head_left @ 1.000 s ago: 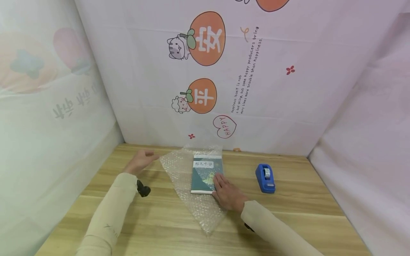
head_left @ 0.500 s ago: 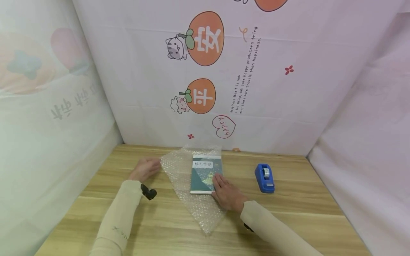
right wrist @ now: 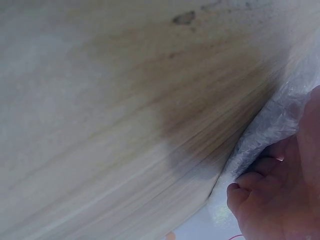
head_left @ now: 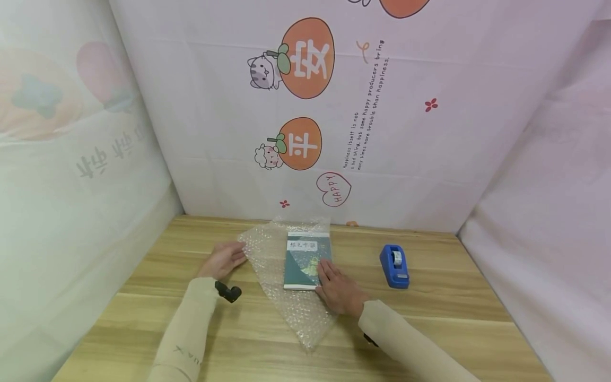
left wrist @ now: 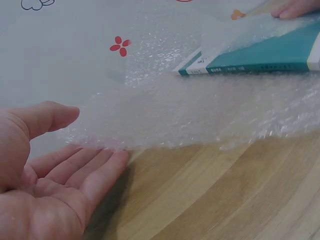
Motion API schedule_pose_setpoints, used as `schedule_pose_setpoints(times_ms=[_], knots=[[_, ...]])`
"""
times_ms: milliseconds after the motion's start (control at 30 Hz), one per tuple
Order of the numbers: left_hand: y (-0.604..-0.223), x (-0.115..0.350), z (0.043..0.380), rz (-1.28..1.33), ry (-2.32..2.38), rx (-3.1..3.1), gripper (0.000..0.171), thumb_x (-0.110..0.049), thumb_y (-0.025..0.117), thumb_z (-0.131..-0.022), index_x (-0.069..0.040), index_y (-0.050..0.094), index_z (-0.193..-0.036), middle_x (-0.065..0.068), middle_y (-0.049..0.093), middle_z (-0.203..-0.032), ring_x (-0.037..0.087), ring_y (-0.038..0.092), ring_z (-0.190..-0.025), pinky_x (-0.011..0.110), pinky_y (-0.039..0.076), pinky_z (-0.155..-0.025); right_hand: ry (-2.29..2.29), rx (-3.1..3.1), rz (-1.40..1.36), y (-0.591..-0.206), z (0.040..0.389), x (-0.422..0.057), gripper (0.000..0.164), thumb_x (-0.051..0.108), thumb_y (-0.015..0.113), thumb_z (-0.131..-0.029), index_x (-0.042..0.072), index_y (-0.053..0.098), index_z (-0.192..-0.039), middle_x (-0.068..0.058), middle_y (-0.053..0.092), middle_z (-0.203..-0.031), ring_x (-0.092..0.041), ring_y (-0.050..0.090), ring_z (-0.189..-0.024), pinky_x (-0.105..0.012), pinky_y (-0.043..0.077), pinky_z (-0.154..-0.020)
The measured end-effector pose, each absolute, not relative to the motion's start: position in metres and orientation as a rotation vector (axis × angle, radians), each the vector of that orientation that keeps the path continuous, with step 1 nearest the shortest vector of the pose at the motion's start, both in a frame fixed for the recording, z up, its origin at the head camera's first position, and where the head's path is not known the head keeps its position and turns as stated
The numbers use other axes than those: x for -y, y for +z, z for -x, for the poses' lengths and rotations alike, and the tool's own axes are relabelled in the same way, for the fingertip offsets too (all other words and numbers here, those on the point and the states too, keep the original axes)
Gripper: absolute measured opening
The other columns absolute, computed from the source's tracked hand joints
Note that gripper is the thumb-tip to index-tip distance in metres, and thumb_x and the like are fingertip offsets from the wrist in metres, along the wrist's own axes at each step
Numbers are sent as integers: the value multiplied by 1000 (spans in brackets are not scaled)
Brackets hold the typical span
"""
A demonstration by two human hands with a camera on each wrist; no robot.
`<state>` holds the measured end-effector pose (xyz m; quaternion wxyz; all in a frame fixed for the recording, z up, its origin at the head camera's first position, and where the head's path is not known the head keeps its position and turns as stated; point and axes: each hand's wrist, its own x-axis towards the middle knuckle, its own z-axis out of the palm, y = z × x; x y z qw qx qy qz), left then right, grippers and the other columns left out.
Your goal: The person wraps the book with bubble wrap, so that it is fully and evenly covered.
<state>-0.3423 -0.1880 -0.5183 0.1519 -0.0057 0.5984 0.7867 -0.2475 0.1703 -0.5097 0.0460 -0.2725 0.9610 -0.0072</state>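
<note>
Four o'clock on the partly covered book, your right hand rests, fingers together; press gently. At nine, your left hand has thumb and fingers apart at the bubble wrap; lift its edge evenly. Wooden table beneath, tape dispenser at three; printed cloth hangs at twelve.

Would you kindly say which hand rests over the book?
The right hand, over the book; the left hand is at the left edge of the bubble wrap.
</note>
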Motion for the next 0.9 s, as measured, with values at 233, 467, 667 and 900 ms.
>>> schedule_pose_setpoints(times_ms=[233,467,667,900], knots=[[-523,180,336,-6,2279,-1690,49,-1,48,-110,17,34,-154,7,72,-122,12,72,-111,29,58,-106,-21,-2936,841,-509,248,-171,63,31,40,-115,-11,29,-161,-32,25,-171,-45,26,-161,-52,32,-130],[-526,174,329,25,2272,-1728,48,1,48,-109,20,35,-152,4,72,-115,8,73,-104,26,59,-103,-15,-2942,851,-508,247,-170,62,30,42,-115,-12,32,-159,-32,27,-170,-45,28,-160,-52,34,-129],[-524,168,328,143,2291,-1759,52,2,51,-108,19,32,-154,10,68,-121,8,71,-103,27,58,-106,-25,-2940,843,-509,247,-169,62,30,42,-115,-11,31,-160,-32,26,-170,-45,27,-160,-52,33,-129],[-514,156,329,155,2342,-1738,44,1,50,-109,19,41,-148,21,65,-132,13,72,-110,26,56,-108,-37,-2936,842,-507,247,-170,63,31,42,-115,-12,30,-160,-33,26,-170,-45,27,-160,-53,32,-130]])
